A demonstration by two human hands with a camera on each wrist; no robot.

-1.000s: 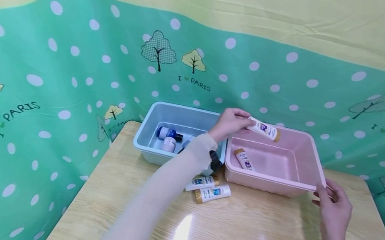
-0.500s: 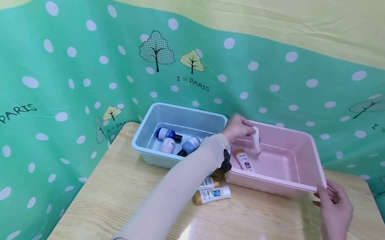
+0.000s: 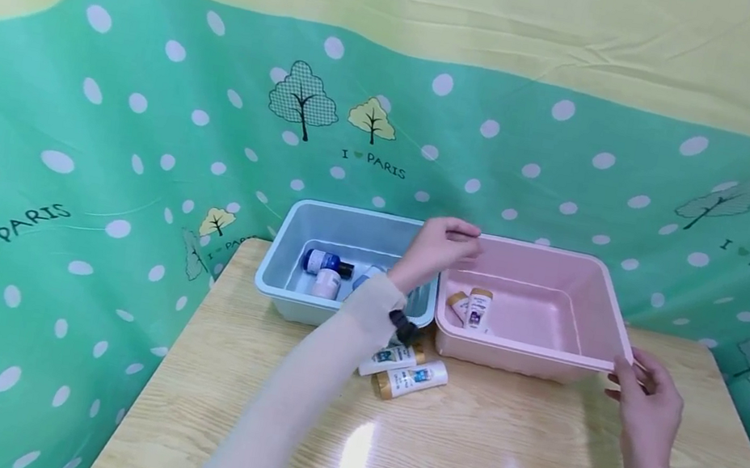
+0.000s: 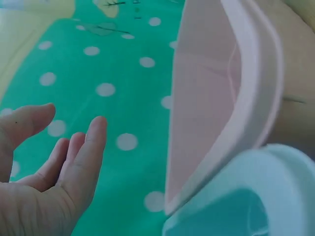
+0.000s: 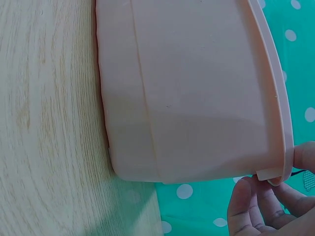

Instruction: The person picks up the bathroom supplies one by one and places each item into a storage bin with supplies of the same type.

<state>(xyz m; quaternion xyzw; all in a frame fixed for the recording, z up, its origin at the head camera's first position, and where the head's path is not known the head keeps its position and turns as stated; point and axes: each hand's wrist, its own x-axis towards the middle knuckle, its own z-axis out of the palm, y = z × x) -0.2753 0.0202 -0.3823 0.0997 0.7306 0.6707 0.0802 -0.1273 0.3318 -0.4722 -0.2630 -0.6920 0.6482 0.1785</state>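
At the left end of the pink tub [image 3: 510, 358], a second bottle [image 3: 478, 309] now lies released (two outside bottles [image 3: 416, 380] remain), left hand [image 3: 437, 250] empty, fingers parted, right hand [image 3: 649, 408] gripping the rim.

The pink bin [image 3: 517, 360] stands upright, its near right rim corner gripped by the right hand [image 3: 650, 413]. Inside, at the left end, two white bottles [image 3: 478, 312] with gold caps and purple print lie side by side. Two further gold-capped bottles [image 3: 414, 379], white with blue print, lie outside, caps at opposite ends.
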